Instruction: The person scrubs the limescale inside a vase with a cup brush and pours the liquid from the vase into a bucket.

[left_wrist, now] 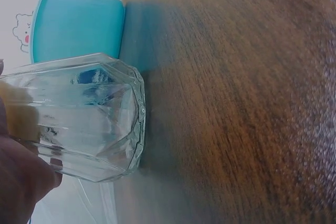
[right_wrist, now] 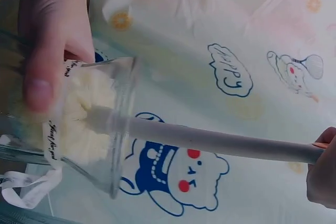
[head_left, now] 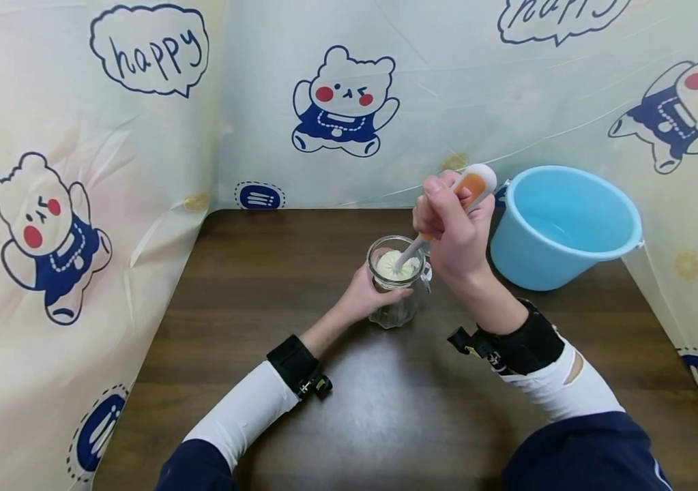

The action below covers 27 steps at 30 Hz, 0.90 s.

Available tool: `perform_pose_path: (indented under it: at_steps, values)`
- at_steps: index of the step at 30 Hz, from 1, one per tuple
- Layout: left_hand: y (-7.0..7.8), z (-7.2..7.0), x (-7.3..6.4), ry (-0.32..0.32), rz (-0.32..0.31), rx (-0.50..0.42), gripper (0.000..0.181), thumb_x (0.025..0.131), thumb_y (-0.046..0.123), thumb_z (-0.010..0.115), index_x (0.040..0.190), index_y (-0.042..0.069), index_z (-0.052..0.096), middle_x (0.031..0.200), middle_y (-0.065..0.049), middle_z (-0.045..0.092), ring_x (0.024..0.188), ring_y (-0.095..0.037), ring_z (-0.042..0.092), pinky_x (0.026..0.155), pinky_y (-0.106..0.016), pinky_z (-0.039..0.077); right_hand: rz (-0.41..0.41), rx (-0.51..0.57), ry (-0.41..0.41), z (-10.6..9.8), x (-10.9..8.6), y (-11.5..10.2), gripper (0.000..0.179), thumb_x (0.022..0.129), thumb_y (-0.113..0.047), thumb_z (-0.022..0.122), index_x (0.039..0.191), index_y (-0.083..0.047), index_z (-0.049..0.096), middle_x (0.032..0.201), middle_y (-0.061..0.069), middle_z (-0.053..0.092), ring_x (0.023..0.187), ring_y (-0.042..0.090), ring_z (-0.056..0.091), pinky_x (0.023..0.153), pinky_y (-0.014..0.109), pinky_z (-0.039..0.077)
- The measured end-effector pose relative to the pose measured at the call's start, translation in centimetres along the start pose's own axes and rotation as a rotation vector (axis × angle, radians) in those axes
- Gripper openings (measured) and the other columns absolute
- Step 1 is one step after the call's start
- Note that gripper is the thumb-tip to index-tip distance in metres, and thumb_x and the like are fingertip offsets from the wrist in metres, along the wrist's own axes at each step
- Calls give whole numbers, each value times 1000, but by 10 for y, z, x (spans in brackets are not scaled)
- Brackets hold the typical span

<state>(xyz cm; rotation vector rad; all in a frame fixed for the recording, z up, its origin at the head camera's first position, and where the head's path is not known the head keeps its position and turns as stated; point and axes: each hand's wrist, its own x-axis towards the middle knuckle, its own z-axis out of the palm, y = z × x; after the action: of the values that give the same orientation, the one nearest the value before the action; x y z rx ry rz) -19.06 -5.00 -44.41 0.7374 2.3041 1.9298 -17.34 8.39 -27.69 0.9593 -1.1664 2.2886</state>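
A clear glass jar (head_left: pixel 393 315) with faceted sides is upright, mouth up, over the middle of the table. My left hand (head_left: pixel 370 297) grips it round the upper part, thumb in front. Its base (left_wrist: pixel 137 121) is close to the wood; contact is hard to tell. My right hand (head_left: pixel 456 228) holds a sponge bottle brush by its orange-and-white handle (head_left: pixel 473 185), slanting down to the left. The brush's cream sponge head (right_wrist: pixel 84 140) sits inside the jar's neck, its grey shaft (right_wrist: pixel 226 142) coming out of the mouth. A white printed ribbon (right_wrist: pixel 29 187) is tied round the neck.
A light blue bucket (head_left: pixel 560 262) stands at the back right, close to my right hand. The dark wooden table (head_left: pixel 250 286) ends at patterned cloth hangings (head_left: pixel 447 82) behind and on both sides. Black camera bands (head_left: pixel 292 361) wrap both wrists.
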Motion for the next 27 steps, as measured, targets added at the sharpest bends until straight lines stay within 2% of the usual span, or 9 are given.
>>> perform_pose_path:
  at_steps: [4,7,13,18,22,27]
  values:
    - [-9,2,3,-1,15,-10,68,74,12,82,132,5,47,116,-11,61,102,-10,56,93,-34,48,-17,-62,19,-4,-3,11,33,87,4,44,57,-7,37,45,-2,27,34,9,23,33,26,14]
    - [-10,3,4,-4,24,-25,68,74,10,81,132,2,46,117,-13,61,103,-9,57,94,-35,48,-43,-137,21,-7,-3,19,33,88,3,45,57,-5,36,45,-2,29,33,10,24,33,27,15]
    - [0,1,2,13,11,24,71,73,12,82,134,4,45,117,-12,62,103,-11,57,94,-34,48,-104,-261,-29,-1,10,9,34,90,1,46,58,3,33,45,-1,33,32,15,28,30,27,22]
    - [-1,1,3,13,35,43,70,73,11,82,133,2,47,118,-12,62,104,-12,57,94,-35,48,-67,-323,-43,-6,11,12,35,93,0,45,60,5,34,45,0,34,32,14,29,30,26,24]
    - [-1,0,3,9,51,57,69,74,12,82,132,1,47,119,-12,61,105,-13,57,94,-37,48,-37,-380,-103,-8,8,16,37,96,-2,45,61,6,35,46,-2,36,33,12,32,31,24,26]
    - [0,-2,1,12,37,74,71,74,14,82,135,4,46,118,-12,62,106,-14,57,95,-38,48,-16,-384,-175,-1,21,9,39,97,-6,47,62,6,35,47,-5,37,34,13,33,31,24,27]
